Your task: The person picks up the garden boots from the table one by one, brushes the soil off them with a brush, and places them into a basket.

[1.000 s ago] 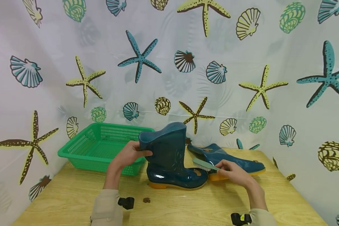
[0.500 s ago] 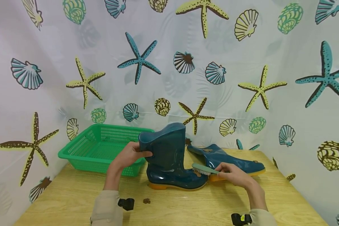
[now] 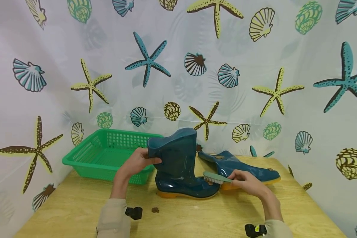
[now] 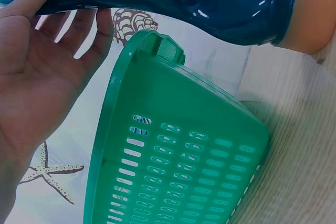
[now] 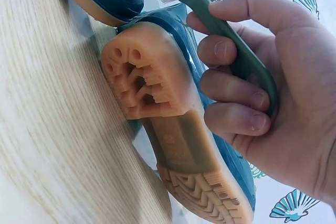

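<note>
A dark blue rubber boot stands upright on the table, its toe pointing right. My left hand grips the back of its shaft near the top, thumb outside; in the left wrist view the other fingers pass behind the boot. My right hand holds a green scrub brush by its handle, the fingers curled round it in the right wrist view. The brush's white bristles lie over the boot's toe, covering most of a brown smudge there; whether they touch cannot be told. A second rubber boot lies on its side behind, with brown smudges.
A green plastic basket stands at the back left, close to the upright boot. A small brown clump lies on the wooden table in front. Behind everything hangs a white curtain printed with shells and starfish.
The brush has gone from just above and right of the toe down over the brown smudge, which it now mostly covers. My left hand and the upright boot stay in place.
</note>
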`<state>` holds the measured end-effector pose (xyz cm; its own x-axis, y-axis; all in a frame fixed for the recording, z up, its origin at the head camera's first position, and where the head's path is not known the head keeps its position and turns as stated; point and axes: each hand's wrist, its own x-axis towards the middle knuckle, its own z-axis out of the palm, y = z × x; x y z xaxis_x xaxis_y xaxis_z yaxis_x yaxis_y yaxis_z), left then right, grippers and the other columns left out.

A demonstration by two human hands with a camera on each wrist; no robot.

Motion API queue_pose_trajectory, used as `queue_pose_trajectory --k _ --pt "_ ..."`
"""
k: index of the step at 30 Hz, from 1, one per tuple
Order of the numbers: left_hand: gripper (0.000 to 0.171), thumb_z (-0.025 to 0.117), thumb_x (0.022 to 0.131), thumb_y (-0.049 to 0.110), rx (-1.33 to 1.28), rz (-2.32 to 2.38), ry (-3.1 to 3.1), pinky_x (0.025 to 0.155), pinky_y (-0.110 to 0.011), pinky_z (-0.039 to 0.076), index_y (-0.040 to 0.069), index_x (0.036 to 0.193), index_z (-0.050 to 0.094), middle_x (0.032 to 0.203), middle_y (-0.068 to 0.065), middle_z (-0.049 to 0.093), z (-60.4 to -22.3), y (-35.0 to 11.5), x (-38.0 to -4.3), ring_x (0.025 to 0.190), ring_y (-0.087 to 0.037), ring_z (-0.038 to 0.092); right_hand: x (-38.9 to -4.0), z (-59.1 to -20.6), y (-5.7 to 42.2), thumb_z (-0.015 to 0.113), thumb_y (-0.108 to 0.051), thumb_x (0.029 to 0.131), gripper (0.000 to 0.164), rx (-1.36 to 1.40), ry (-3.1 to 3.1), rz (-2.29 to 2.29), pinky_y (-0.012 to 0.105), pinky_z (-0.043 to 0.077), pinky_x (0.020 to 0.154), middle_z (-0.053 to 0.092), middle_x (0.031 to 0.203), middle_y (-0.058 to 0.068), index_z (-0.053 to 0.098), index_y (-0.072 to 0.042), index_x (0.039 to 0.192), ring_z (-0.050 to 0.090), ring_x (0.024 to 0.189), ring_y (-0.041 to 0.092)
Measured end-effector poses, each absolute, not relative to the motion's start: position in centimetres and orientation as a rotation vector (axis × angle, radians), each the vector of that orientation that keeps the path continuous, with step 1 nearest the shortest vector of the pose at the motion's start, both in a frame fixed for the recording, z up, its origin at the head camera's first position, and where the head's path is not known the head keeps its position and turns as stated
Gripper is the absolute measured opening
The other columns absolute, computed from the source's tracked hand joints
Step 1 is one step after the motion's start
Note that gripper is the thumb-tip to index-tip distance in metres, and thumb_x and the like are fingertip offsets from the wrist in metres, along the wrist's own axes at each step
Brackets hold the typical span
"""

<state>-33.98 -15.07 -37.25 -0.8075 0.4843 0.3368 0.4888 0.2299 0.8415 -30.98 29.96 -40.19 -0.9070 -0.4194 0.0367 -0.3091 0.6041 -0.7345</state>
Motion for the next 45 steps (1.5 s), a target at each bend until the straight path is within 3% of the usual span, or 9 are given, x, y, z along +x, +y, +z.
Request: queue_pose_trajectory --k 11,19,29,40,45 --pt "0.031 0.071 0.094 0.022 -0.927 -1.688 -2.490 0.095 -0.043 0.053 0.008 0.121 0.072 0.118 -0.015 0.072 -36.84 -14.82 -33.80 0.111 -0.028 0.066 -30.77 -39.77 29.74 0.059 -0.019 0.098 0.024 -0.592 2.765 -1.202 0.027 0.041 0.062 0.059 0.086 0.011 0.062 -0.001 0.113 0.052 0.071 0.019" --pt "0.032 0.071 0.094 0.023 -0.942 -1.696 -2.481 0.094 -0.042 0.053 0.008 0.121 0.071 0.118 -0.014 0.072 -37.09 -14.93 -33.87 0.110 -0.027 0.067 -30.89 -40.33 29.84 0.060 -0.019 0.097 0.022 -0.552 2.720 -1.188 0.029 0.038 0.062 0.059 0.083 0.013 0.064 -0.002 0.111 0.050 0.069 0.021" --pt "0.033 0.070 0.094 0.023 -0.960 -1.694 -2.472 0.094 -0.040 0.054 0.009 0.124 0.070 0.119 -0.014 0.072 -36.92 -15.00 -33.86 0.110 -0.026 0.068 -30.89 -40.26 29.97 0.057 -0.017 0.098 0.023 -0.536 2.641 -1.238 0.022 0.029 0.042 0.059 0.083 0.010 0.061 0.001 0.112 0.026 0.044 0.005" --pt "0.034 0.070 0.094 0.023 -0.991 -1.698 -2.464 0.094 -0.040 0.054 0.012 0.127 0.069 0.124 -0.011 0.069 -36.92 -15.30 -33.89 0.112 -0.024 0.067 -31.13 -40.33 29.50 0.058 -0.020 0.099 0.026 -0.519 2.630 -1.222 0.023 0.032 0.042 0.063 0.086 0.015 0.061 0.001 0.112 0.030 0.045 0.007" --pt "0.035 0.070 0.094 0.020 -1.005 -1.702 -2.454 0.096 -0.042 0.053 0.013 0.128 0.068 0.126 -0.011 0.068 -37.13 -15.24 -34.13 0.115 -0.026 0.065 -31.20 -40.44 29.38 0.059 -0.018 0.098 0.026 -0.536 2.667 -1.216 0.029 0.044 0.061 0.064 0.091 0.015 0.061 0.003 0.113 0.051 0.066 0.016"
